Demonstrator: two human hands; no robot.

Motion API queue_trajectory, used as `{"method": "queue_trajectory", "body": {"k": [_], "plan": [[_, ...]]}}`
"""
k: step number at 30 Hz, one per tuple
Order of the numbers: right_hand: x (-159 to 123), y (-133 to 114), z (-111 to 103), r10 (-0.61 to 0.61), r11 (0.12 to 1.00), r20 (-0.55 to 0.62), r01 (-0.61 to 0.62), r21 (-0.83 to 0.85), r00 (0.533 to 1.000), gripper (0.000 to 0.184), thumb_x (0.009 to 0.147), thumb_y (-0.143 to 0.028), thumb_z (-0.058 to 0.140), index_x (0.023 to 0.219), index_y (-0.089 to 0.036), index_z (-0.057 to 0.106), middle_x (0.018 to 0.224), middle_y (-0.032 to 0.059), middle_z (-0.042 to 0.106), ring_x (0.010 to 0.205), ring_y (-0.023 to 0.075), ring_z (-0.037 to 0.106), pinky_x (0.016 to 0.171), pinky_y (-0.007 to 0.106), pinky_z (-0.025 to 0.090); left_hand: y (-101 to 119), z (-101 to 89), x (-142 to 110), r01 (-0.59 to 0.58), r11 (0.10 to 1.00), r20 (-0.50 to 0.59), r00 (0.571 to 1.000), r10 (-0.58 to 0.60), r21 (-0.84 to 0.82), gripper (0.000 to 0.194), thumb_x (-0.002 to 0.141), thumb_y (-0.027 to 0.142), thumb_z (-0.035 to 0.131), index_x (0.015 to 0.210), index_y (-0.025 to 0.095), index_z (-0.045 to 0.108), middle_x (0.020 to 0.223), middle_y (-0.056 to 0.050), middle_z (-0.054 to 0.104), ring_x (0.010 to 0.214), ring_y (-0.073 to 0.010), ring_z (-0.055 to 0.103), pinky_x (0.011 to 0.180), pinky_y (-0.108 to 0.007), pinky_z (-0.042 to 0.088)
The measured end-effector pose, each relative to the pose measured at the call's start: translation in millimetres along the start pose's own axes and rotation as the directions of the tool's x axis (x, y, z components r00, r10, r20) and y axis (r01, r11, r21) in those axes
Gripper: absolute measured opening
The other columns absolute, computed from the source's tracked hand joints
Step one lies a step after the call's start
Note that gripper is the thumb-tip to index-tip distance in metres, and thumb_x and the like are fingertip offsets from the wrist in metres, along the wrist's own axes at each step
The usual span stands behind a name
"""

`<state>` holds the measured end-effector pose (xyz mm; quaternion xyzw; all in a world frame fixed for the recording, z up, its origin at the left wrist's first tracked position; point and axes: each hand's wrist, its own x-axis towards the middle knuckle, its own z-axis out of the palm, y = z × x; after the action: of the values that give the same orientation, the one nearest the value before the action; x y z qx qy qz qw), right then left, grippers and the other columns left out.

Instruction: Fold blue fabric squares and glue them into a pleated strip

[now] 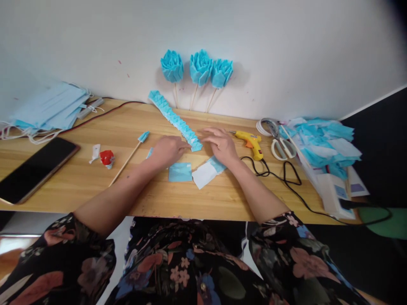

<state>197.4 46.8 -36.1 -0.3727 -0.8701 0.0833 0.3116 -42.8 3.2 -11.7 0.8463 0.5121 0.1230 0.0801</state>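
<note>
A long folded blue strip (173,116) lies diagonally on the wooden table (127,186), running from the wall toward me. My left hand (167,149) is curled with its fingertips pinching the near end of that strip. Beside it, my right hand (221,145) rests with fingers stretched toward the same end, lying on a blue and white piece (206,173). A small blue square (180,172) sits between my wrists. A wooden stick with a blue tip (130,156) lies just left of my left hand.
Three blue fabric flowers (199,67) on sticks lean against the wall. A yellow glue gun (251,142) with a black cord, white scissors (281,146) and a heap of blue scraps (321,142) are at the right. A phone (34,169), masks (47,108) and a red object (107,157) are at the left.
</note>
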Motion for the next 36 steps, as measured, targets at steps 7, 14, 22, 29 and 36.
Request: {"method": "queue_trajectory", "body": {"k": [7, 14, 22, 29, 36], "plan": [[3, -4, 1, -0.155, 0.985, -0.011, 0.155, 0.072, 0.988, 0.04, 0.09, -0.006, 0.048, 0.09, -0.03, 0.08, 0.127, 0.0015, 0.071, 0.126, 0.025, 0.056, 0.106, 0.051, 0.047, -1, 1.6, 0, -0.003, 1.0, -0.008, 1.0, 0.003, -0.018, 0.039, 0.093, 0.015, 0.047, 0.112, 0.026, 0.079, 0.093, -0.007, 0.077, 0.085, -0.0202, 0.068, 0.079, -0.031, 0.047], [5, -2, 8, -0.092, 0.994, 0.066, 0.087, 0.072, 0.994, 0.039, 0.091, -0.007, 0.049, 0.087, -0.029, 0.082, 0.128, 0.0037, 0.071, 0.125, 0.0265, 0.056, 0.107, 0.052, 0.046, -3, 0.8, -3, -0.015, 0.996, -0.118, 0.993, 0.004, -0.093, 0.042, 0.088, 0.012, 0.046, 0.109, 0.024, 0.08, 0.085, -0.006, 0.075, 0.077, -0.0193, 0.066, 0.072, -0.03, 0.047], [5, -4, 2, -0.058, 0.995, 0.086, 0.051, 0.082, 0.995, 0.04, 0.088, -0.004, 0.05, 0.088, -0.029, 0.081, 0.129, 0.004, 0.071, 0.127, 0.0266, 0.056, 0.108, 0.053, 0.046, 5, 6.1, -3, -0.087, 0.994, -0.074, 0.994, 0.082, -0.068, 0.039, 0.088, 0.012, 0.049, 0.105, 0.024, 0.081, 0.087, -0.008, 0.076, 0.082, -0.0211, 0.068, 0.072, -0.031, 0.047], [7, -10, -1, -0.043, 0.999, 0.048, 0.042, 0.008, 0.998, 0.041, 0.085, -0.001, 0.048, 0.095, -0.026, 0.079, 0.131, 0.0037, 0.07, 0.125, 0.0254, 0.057, 0.105, 0.049, 0.047, 7, 5.7, -3, -0.057, 0.998, -0.038, 0.998, 0.057, -0.007, 0.04, 0.09, 0.012, 0.048, 0.11, 0.025, 0.079, 0.089, -0.008, 0.076, 0.085, -0.0225, 0.068, 0.074, -0.033, 0.045], [5, -5, -9, 0.167, 0.979, -0.075, -0.175, -0.103, 0.983, 0.036, 0.084, -0.002, 0.048, 0.095, -0.023, 0.074, 0.125, 0.0043, 0.072, 0.118, 0.0288, 0.06, 0.101, 0.049, 0.046, 0, 8.0, -4, -0.095, 0.993, -0.05, 0.995, 0.092, -0.071, 0.04, 0.088, 0.013, 0.048, 0.109, 0.023, 0.08, 0.088, -0.008, 0.076, 0.082, -0.0211, 0.067, 0.073, -0.032, 0.045]]}}
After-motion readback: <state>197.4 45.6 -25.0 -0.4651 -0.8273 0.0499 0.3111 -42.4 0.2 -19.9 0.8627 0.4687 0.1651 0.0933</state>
